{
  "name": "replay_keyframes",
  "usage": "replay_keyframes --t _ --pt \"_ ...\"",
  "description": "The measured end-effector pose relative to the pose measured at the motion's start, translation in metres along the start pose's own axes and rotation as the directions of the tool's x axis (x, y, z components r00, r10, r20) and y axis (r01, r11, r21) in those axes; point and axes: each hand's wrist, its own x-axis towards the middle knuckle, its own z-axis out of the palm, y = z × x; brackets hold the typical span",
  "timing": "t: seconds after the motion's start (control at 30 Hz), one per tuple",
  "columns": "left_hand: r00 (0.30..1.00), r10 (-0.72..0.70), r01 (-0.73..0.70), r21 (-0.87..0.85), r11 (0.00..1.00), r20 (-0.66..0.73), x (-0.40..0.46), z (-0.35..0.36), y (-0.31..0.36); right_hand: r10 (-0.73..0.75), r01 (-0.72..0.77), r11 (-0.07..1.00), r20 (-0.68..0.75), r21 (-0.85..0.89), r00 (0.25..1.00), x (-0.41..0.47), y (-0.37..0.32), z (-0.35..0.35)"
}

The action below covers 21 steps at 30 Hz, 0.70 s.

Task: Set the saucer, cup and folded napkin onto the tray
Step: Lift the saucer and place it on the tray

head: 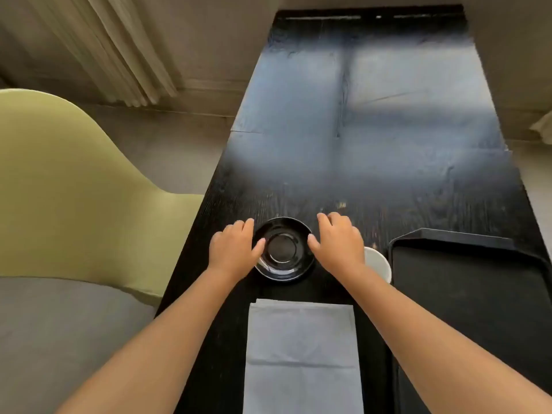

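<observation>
A glossy black saucer (282, 249) rests on the dark table, just beyond the folded grey-blue napkin (301, 354). My left hand (234, 249) holds its left rim, thumb over the edge. My right hand (337, 240) holds the right rim, thumb tip against it. A white cup (378, 262) stands just right of the saucer, partly hidden behind my right wrist. The black tray (448, 236) lies at the right edge of the table, beside the cup, with nothing on it.
The long dark wooden table (358, 130) stretches away ahead. A yellow-green chair (74, 189) with a grey seat stands close on the left. Curtains hang at the far left over a beige floor.
</observation>
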Motion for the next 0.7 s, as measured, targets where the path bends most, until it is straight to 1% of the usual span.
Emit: replay_keyframes --t 0.1,0.2,0.3,0.43,0.5,0.57,0.63,0.7 --pt "0.999 -0.027 0.028 -0.008 1.0 0.044 0.011 0.025 -0.015 0.052 -0.054 0.998 0.045 0.045 0.998 0.013 -0.002 0.025" --pt "0.986 -0.092 0.099 -0.039 0.994 0.139 0.014 0.045 -0.02 0.127 -0.141 0.984 0.125 0.107 0.984 0.019 -0.006 0.047" --pt "0.98 -0.107 0.125 -0.102 0.987 0.167 0.011 0.059 -0.019 0.187 -0.207 0.969 0.142 0.138 0.972 0.018 -0.01 0.06" --pt "0.978 -0.129 0.164 -0.225 0.961 0.161 0.006 0.064 -0.016 0.178 -0.19 0.977 0.128 0.092 0.976 0.016 -0.01 0.067" --pt "0.973 -0.154 0.2 -0.29 0.936 0.174 0.006 0.065 -0.015 0.192 -0.213 0.968 0.153 0.133 0.969 0.018 -0.012 0.067" --pt "0.962 -0.18 0.248 -0.372 0.895 0.207 0.006 0.065 -0.013 0.231 -0.271 0.939 0.193 0.214 0.954 0.022 -0.014 0.067" --pt "0.95 -0.21 0.297 -0.461 0.836 0.232 0.005 0.064 -0.012 0.263 -0.32 0.899 0.217 0.298 0.94 0.022 -0.014 0.065" --pt "0.94 -0.243 0.337 -0.542 0.77 0.239 0.001 0.061 -0.012 0.267 -0.334 0.855 0.215 0.396 0.939 0.02 -0.013 0.06"
